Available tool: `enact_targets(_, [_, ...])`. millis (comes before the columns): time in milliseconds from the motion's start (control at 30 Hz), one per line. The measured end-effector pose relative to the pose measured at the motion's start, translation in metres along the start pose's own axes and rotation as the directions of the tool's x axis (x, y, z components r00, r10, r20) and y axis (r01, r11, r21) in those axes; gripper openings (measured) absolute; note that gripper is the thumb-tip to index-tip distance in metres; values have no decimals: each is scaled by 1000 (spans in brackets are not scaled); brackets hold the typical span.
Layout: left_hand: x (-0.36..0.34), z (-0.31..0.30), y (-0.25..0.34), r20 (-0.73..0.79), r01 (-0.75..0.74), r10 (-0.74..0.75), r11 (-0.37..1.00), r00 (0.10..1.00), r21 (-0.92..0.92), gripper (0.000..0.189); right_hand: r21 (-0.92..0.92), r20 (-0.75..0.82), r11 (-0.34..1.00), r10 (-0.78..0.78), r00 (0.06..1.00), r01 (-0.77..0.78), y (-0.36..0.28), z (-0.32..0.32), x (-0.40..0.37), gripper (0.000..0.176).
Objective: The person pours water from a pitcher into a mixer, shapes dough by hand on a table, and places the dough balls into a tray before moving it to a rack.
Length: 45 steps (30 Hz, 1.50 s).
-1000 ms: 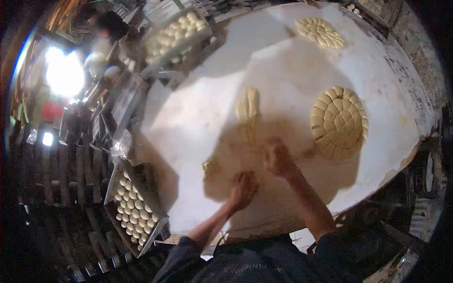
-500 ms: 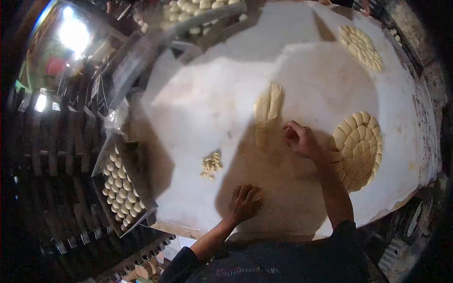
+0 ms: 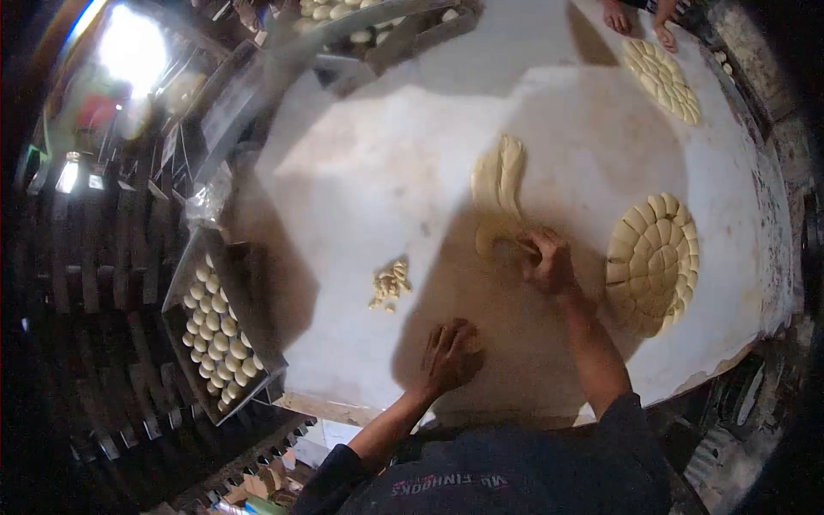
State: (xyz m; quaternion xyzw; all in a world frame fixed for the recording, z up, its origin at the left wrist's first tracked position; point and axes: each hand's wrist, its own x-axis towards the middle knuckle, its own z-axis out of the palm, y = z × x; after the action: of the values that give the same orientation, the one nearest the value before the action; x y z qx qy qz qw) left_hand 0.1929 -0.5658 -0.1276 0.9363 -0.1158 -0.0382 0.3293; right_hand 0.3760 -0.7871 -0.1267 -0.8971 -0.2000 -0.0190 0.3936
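Note:
On the pale, floury worktable (image 3: 369, 163), a long dough strip (image 3: 499, 176) with lengthwise folds narrows toward me. My right hand (image 3: 549, 262) is closed, pinching the near end of that strip between thumb and fingers. Closer to my body, my left hand (image 3: 451, 356) rests palm down on the table with its fingers curled; whatever lies under it is hidden. Left of the strip sits a small pile of dough bits (image 3: 390, 285). Beside my right forearm lies a round slab of dough pieces (image 3: 652, 262), set edge to edge in rings.
A tray of dough balls (image 3: 219, 339) stands at the table's left edge, with another tray (image 3: 386, 17) at the far side. A second dough slab (image 3: 661, 81) lies at the far right, near another person's hands (image 3: 639, 24). A bright lamp (image 3: 133, 51) shines upper left.
My right hand has closed on the near end of the dough strip, having been beside it. The other person's hands have come further into view. My left hand remains low on the table.

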Motion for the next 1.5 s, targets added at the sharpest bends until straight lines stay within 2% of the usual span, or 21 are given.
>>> enact_targets(200, [12,-13,18,-53,-158,162,985,985,68,45,140,-350,980,183,919,-142,-27,-5,4,23])
enact_targets(267, [10,-6,11,-56,-226,229,973,972,53,43,247,-242,942,285,927,-226,-47,2,21,27])
enact_targets(433, [6,-5,-2,-21,-236,235,969,972,-78,37,-480,-94,843,225,970,-242,-78,45,51,32])
enact_targets(533, [-2,-12,-8,-76,-206,196,965,978,-161,31,-494,-224,835,149,963,-243,-70,69,51,26])
enact_targets(667, [-37,2,-47,-112,-160,126,907,986,-389,29,-350,-162,895,234,959,-278,-43,124,11,22])
enact_targets(733, [-64,-20,-53,-130,-138,88,884,988,-446,27,-525,174,837,283,943,-154,-104,111,-37,21])
enact_targets(800, [-97,-66,-55,-144,-116,76,950,987,-289,25,-281,358,931,329,874,-235,-94,153,-103,23])
enact_targets(900, [-130,-62,-108,-376,-190,53,922,925,-337,21,-600,406,794,406,819,-96,-203,116,-164,26])
enact_targets(967, [-143,-65,-112,-392,-168,-2,902,920,-397,20,-352,153,935,11,988,44,-216,120,-197,21])
enact_targets(1000, [-147,-67,-110,-410,-136,-70,882,909,-452,19,-356,160,934,22,987,37,-229,106,-200,21])
enact_targets(1067, [-138,-75,-109,-386,-137,-67,867,920,-479,21,500,-159,860,207,965,-102,-240,69,-189,21])
enact_targets(1133, [-143,-75,-112,-366,-142,-56,859,929,-492,24,570,-329,796,447,832,-203,-219,57,-184,19])
enact_targets(1200, [-144,-73,-115,-176,92,-200,871,964,-483,28,574,-337,797,439,833,-188,-188,58,-198,19])
enact_targets(1233, [-151,-74,-120,-267,-203,170,974,949,-103,30,572,-346,803,419,839,-166,-174,55,-200,19])
enact_targets(1267, [-164,-72,-129,-214,-448,518,841,828,303,32,438,-266,859,406,874,-266,-170,56,-209,27])
enact_targets(1300, [-176,-59,-150,-73,-348,397,867,915,355,33,281,-184,903,385,905,-327,-164,59,-223,35])
enact_targets(1333, [-180,-49,-170,44,-237,242,875,969,422,35,-116,-138,992,24,990,-41,-120,68,-237,33])
enact_targets(1367, [-179,-59,-176,0,-320,353,848,936,422,34,-549,-63,809,-289,955,208,-68,81,-254,31])
enact_targets(1400, [-174,-73,-171,-36,-398,455,811,890,430,34,-614,0,717,-417,909,329,-62,70,-249,29])
enact_targets(1467, [-136,-123,-135,2,-221,233,920,972,323,41,-645,68,608,-558,827,463,-72,40,-210,27])
enact_targets(1500, [-112,-126,-125,-164,-114,162,957,973,266,36,-550,-6,803,-278,961,228,-89,31,-183,28])
